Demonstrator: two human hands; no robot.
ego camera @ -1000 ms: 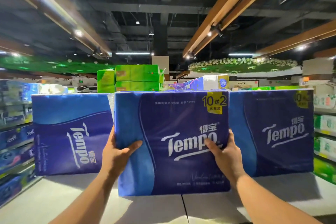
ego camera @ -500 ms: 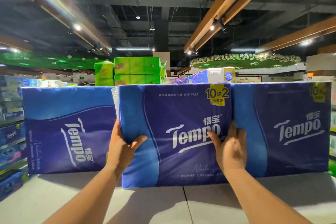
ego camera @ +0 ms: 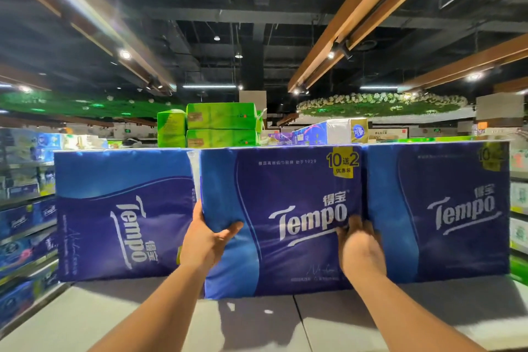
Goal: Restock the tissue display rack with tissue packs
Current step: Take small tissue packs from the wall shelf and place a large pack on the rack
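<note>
Item in hand: large blue plastic-wrapped Tempo tissue pack with a yellow promotion label, standing upright on the pale grey flat display shelf, set back from its front edge.

Position: the pack sits between a matching blue pack with its logo turned sideways on the left and a matching upright blue pack on the right. Its front face projects slightly forward of both neighbours, so by judgement it is not yet fully seated in the row.

Left hand: grip holding the pack's left edge, thumb across the front face, fingers hidden behind the edge. This hold steers the pack into the narrow gap.

Right hand: blurred; it lies against the lower right of the front face by the seam with the right pack. Whether the grip is wide or narrow I cannot tell. It probably pushes and squares the pack.

Orientation: logo faces forward for shoppers.

Background: green wrapped tissue packs stacked beyond the row.

Risk: soft wrapping may snag on the neighbouring packs.
</note>
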